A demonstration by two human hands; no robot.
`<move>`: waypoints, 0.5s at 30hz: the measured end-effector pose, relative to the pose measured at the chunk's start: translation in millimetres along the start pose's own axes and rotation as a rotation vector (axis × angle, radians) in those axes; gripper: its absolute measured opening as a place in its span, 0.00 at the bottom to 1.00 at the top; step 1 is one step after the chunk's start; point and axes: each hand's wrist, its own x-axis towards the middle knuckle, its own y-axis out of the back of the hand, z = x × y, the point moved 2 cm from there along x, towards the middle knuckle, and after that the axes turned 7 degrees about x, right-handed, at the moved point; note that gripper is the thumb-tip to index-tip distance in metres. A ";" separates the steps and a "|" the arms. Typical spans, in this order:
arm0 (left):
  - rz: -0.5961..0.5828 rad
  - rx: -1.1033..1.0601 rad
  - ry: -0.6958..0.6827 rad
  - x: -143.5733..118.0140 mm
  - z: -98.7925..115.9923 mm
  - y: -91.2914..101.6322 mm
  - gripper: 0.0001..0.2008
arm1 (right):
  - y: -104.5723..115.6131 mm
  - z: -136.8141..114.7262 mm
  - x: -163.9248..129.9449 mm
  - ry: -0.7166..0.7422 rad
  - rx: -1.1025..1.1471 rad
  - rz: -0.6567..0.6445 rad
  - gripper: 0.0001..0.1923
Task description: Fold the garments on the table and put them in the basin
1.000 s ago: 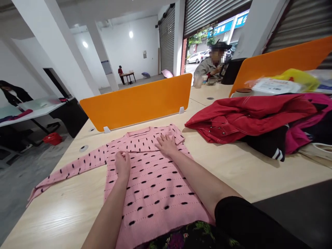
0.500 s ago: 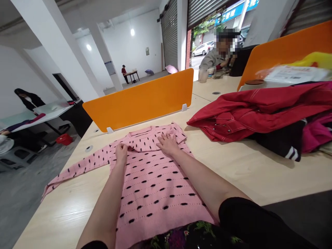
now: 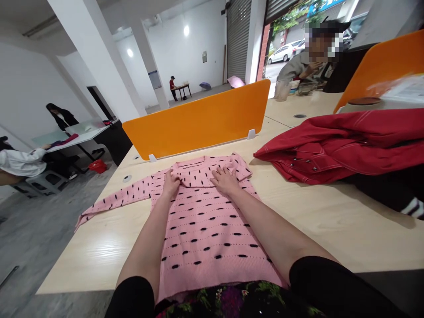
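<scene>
A pink knit sweater (image 3: 205, 234) with black dashes lies spread on the table, neckline away from me. One sleeve (image 3: 122, 193) stretches out to the left. The other is folded across the chest below the collar. My left hand (image 3: 171, 183) is closed on the knit at the left end of that folded part, its fingertips partly hidden. On the right side of the chest, my right hand (image 3: 225, 181) rests palm down with its fingers spread over the folded sleeve. The hem reaches my patterned black clothing at the table's near edge.
An orange divider (image 3: 198, 119) stands behind the sweater. To the right lie a red garment (image 3: 324, 148) and a black one with white stripes (image 3: 391, 190). Across the table, a person (image 3: 298, 64) sits near jars. Other people are farther back on the left.
The view has swung left, so everything sits farther right in the picture. Both hands remain at about the same places on the sweater, left closed on the knit, right lying flat.
</scene>
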 end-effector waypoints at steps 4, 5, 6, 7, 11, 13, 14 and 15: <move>-0.024 0.170 -0.094 -7.3 7.5 7.7 0.22 | 0.8 -0.1 -0.8 0.004 -0.004 0.005 0.23; 0.000 0.211 -0.100 -9.6 9.4 11.6 0.19 | 1.5 -0.2 -1.2 0.006 -0.003 0.008 0.23; 0.033 0.250 -0.102 -12.0 11.0 16.6 0.18 | 2.3 -0.4 -1.6 0.011 -0.002 0.011 0.22; 0.065 0.287 -0.106 -14.8 11.9 22.6 0.19 | 3.3 -0.9 -1.9 0.016 0.000 0.014 0.22; 0.098 0.396 -0.156 -30.2 7.8 47.0 0.21 | 9.0 -3.6 -1.6 0.015 -0.015 0.132 0.24; 0.048 0.433 -0.171 -40.1 0.8 54.1 0.19 | 10.1 -3.2 -0.9 -0.041 -0.041 0.177 0.26; 0.018 0.446 -0.170 -45.1 -3.9 56.6 0.17 | 9.2 -2.1 -0.6 -0.081 -0.046 0.152 0.28; -0.006 0.457 -0.162 -49.9 -9.5 59.1 0.16 | 7.6 -0.4 -0.5 -0.120 -0.047 0.106 0.29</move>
